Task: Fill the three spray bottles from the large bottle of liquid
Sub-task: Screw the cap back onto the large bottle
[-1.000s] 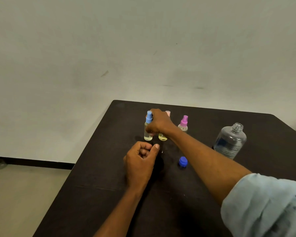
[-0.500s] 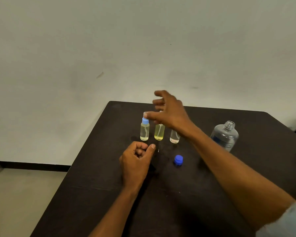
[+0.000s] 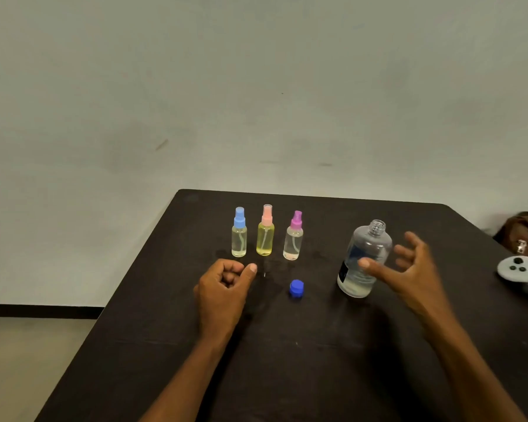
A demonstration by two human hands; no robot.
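Observation:
Three small spray bottles stand in a row on the dark table [image 3: 287, 360]: a blue-capped one [image 3: 239, 233], a pink-capped one with yellow liquid [image 3: 265, 231] and a purple-capped one [image 3: 293, 236]. The large clear bottle [image 3: 367, 254] stands uncapped to their right, with a little liquid at its bottom. Its blue cap [image 3: 296, 289] lies on the table in front of the purple-capped bottle. My right hand [image 3: 409, 269] hovers with spread fingers just right of the large bottle, thumb in front of it. My left hand [image 3: 226, 284] rests on the table as a loose fist, holding nothing.
A white game controller [image 3: 518, 271] lies at the table's right edge, with a brown bag [image 3: 521, 233] behind it. The table's left edge drops to the floor; a plain wall stands behind the table.
My right hand let go of the pink-capped spray bottle, lifted and swung right to the large bottle. My left hand stayed in place.

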